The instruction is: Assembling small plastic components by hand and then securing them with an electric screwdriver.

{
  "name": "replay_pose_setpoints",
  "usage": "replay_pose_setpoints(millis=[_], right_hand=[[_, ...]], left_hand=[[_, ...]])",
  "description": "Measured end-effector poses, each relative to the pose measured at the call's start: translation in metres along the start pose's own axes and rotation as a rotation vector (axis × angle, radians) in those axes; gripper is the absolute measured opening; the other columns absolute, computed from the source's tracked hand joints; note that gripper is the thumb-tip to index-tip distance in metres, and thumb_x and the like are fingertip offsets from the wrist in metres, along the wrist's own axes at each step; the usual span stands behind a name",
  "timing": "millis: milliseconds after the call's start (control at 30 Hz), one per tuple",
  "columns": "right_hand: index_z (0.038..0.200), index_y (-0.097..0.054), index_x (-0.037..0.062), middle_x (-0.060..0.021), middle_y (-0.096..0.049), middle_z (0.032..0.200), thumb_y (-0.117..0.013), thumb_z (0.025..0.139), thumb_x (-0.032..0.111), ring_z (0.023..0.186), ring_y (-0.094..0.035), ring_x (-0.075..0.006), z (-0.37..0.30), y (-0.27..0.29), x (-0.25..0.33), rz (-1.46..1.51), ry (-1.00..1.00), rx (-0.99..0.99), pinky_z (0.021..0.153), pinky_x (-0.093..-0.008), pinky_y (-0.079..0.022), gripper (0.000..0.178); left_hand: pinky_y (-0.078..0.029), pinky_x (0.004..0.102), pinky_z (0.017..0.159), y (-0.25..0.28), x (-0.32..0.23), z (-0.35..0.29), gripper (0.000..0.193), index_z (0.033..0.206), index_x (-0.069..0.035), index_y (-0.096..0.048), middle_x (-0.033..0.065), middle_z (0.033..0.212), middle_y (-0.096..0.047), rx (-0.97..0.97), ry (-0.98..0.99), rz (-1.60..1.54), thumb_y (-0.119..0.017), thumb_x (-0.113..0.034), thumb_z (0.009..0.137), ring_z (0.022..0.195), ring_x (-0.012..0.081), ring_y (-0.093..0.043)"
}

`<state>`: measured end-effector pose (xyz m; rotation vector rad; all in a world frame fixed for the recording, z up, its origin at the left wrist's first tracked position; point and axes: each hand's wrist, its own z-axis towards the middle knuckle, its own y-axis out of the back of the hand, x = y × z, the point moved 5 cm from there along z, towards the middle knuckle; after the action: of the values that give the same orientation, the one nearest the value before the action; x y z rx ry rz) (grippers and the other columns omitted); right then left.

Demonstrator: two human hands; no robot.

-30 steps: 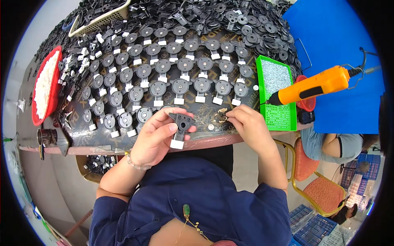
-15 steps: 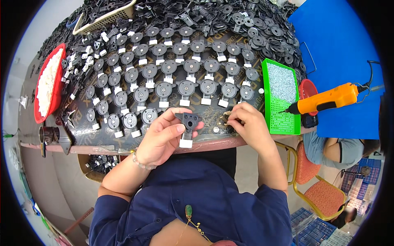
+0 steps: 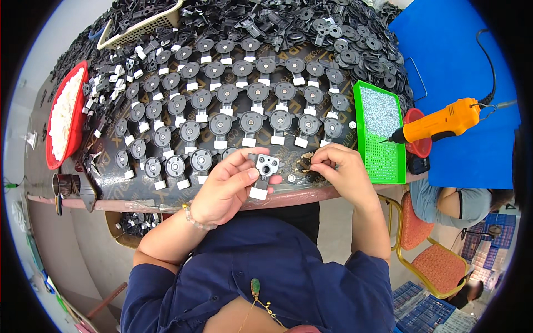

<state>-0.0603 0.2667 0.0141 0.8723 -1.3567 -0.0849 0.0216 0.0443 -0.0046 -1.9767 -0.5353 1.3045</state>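
My left hand (image 3: 225, 186) is closed around a black plastic bracket (image 3: 267, 161), with the thumb on its near side. The bracket's face shows several holes, and a white block (image 3: 258, 193) sits on its lower end. Over the tabletop to the right, my right hand (image 3: 347, 172) has its thumb and fingertips pinched together beside a small heap of brownish bits (image 3: 305, 161). Whatever lies between those fingertips is hidden. A small round whitish piece (image 3: 291, 178) rests on the table between the hands. Beyond them, rows of black brackets with round discs (image 3: 251, 121) and white ends cover the table.
On the right stands a green tray (image 3: 360, 130) with small silvery pieces; an orange electric screwdriver (image 3: 441, 122) hangs over it. Behind the tray is a red bowl (image 3: 426, 145). A red basket (image 3: 79, 125) of white pieces sits left. Loose black discs (image 3: 350, 41) pile up at the back.
My left hand has moved slightly right and tilted the bracket, so its face catches the light. The right hand stays near the brownish heap, pinched. The screwdriver has swung a little.
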Motion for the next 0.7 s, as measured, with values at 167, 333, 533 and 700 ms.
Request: replay_pose_setpoints(millis=[167, 333, 533, 700], right_hand=[[0.092, -0.069, -0.0004, -0.0066, -0.061, 0.099, -0.069, 0.088, 0.003, 0.086, -0.059, -0.0156, 0.003, 0.001, 0.033, 0.091, 0.116, -0.015, 0.076, -0.0287, -0.048, 0.005], [0.095, -0.070, 0.0000, -0.0077, -0.055, 0.107, -0.065, 0.092, 0.002, 0.088, -0.060, -0.0162, 0.012, -0.018, 0.050, 0.183, 0.209, 0.061, 0.080, -0.0301, -0.050, 0.007], [0.097, -0.073, 0.0025, -0.0068, -0.058, 0.106, -0.070, 0.086, 0.002, 0.090, -0.062, -0.0168, 0.020, -0.006, 0.061, 0.055, 0.301, -0.070, 0.078, -0.0297, -0.051, 0.012], [0.097, -0.072, 0.0025, -0.0083, -0.063, 0.104, -0.067, 0.088, 0.002, 0.092, -0.062, -0.0187, 0.030, 0.056, 0.052, -0.138, 0.247, -0.476, 0.077, -0.0290, -0.049, 0.010]], left_hand=[[-0.053, 0.0390, 0.098, -0.003, 0.015, 0.015, 0.045, 0.144, -0.002, -0.044, 0.0150, 0.132, -0.059, 0.003, -0.008, 0.082, -0.056, -0.005, 0.101, 0.118, 0.0266, -0.064], [-0.051, 0.0378, 0.101, -0.004, 0.024, 0.025, 0.048, 0.146, -0.001, -0.042, 0.0108, 0.125, -0.061, 0.053, -0.006, 0.115, -0.056, -0.002, 0.100, 0.114, 0.0193, -0.060], [-0.052, 0.0381, 0.100, -0.005, 0.025, 0.028, 0.047, 0.145, -0.001, -0.044, 0.0112, 0.127, -0.060, 0.067, -0.001, 0.035, -0.056, -0.004, 0.100, 0.115, 0.0216, -0.062], [-0.055, 0.0383, 0.096, -0.007, 0.004, 0.021, 0.040, 0.141, 0.001, -0.047, 0.0145, 0.124, -0.063, 0.040, 0.023, -0.051, -0.054, -0.003, 0.102, 0.115, 0.0259, -0.065]])
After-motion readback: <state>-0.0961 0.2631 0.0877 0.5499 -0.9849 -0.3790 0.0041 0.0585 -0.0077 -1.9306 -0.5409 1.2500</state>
